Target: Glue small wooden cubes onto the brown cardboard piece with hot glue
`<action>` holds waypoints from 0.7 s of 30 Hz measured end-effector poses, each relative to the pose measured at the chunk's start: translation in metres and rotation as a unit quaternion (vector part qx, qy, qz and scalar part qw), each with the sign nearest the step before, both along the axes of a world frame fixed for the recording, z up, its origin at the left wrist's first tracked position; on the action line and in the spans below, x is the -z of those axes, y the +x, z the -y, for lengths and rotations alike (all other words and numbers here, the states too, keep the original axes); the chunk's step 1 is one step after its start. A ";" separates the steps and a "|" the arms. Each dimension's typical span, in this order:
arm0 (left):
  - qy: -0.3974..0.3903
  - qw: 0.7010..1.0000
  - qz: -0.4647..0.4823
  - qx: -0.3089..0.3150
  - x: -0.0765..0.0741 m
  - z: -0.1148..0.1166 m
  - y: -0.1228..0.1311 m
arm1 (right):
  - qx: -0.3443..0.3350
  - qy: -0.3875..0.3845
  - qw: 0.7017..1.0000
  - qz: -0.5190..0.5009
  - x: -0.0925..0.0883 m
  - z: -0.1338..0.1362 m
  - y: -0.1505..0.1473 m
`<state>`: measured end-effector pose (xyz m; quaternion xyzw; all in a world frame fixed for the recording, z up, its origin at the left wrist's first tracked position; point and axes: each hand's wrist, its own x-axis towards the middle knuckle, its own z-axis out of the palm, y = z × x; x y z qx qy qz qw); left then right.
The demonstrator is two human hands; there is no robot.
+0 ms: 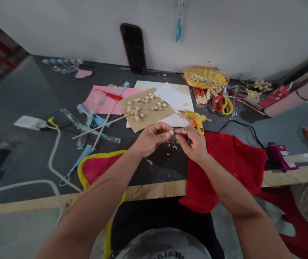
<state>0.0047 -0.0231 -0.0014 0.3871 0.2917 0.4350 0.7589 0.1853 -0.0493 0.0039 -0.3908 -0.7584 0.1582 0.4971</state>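
Note:
Over the dark tabletop, my left hand (155, 138) pinches a small pale wooden piece (171, 133) between thumb and fingertips. Close by on its right, my right hand (193, 142) has thumb and forefinger drawn together; whatever they hold is too small to make out. Pale crumbs and slivers lie below both hands. Several similar wooden pieces (137, 111) are spread on a sheet of brown paper (132, 124) just beyond. A yellow glue gun (195, 117) rests behind my right hand.
At right, a red cloth (232, 162) hangs over the wooden table edge, beside a purple device (280, 156). Scissors (222, 104) and a yellow basket (206, 77) stand farther back. Thin sticks (102, 126), blue tassels and a white charger (32, 123) lie left. A phone (134, 48) leans on the wall.

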 end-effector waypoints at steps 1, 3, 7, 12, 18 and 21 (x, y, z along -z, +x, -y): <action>0.001 1.000 0.000 0.000 0.000 0.000 0.000 | -0.006 0.003 1.000 0.000 0.000 0.000 0.000; 0.004 1.000 -0.003 -0.004 -0.001 0.001 0.001 | -0.013 0.011 1.000 -0.003 -0.001 -0.001 -0.001; 0.006 1.000 -0.015 -0.014 -0.004 0.002 0.003 | -0.015 0.027 0.999 -0.009 0.000 -0.002 -0.001; 0.005 1.000 -0.019 -0.024 -0.004 0.002 0.004 | -0.015 0.022 1.000 -0.009 0.002 -0.003 -0.002; 0.003 0.999 -0.016 -0.029 -0.004 0.003 0.005 | -0.010 -0.015 1.000 0.008 0.001 -0.001 -0.001; 0.006 1.000 -0.008 -0.015 -0.006 0.003 0.005 | -0.012 -0.018 1.000 0.013 0.003 0.000 0.001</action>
